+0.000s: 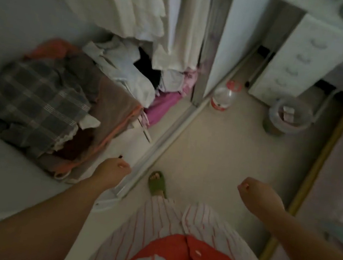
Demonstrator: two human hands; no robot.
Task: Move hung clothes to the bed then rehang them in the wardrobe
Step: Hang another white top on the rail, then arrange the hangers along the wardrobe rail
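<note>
A: Locate the task items first. Where are they?

B: The hung clothes, pale and white, hang at the top left inside the wardrobe. Their hems end just above a heap of folded clothes on the wardrobe floor: a grey plaid piece on top, brown and orange cloth beneath, with white, black and pink garments piled behind. The bed runs along your right edge; only its pale cover and yellow side trim are visible.

A: State hand positions and grip.

B: Your left hand is extended forward and down, poised over the wardrobe's sliding-door track, near the front corner of the heap. Its fingers are curled into a loose fist and it holds nothing. Your right hand is extended at the same level over the floor, well apart from the left. Its fingers are likewise curled under, and it holds nothing. Neither hand touches any garment.

A: Describe the surface and the room.

B: You stand on a pale floor. One foot in a green slipper is placed just beside the track. A plastic bottle with a red cap and label stands next to the wardrobe door edge. A small bin stands near a white drawer unit. The picture is dim and somewhat blurred.
</note>
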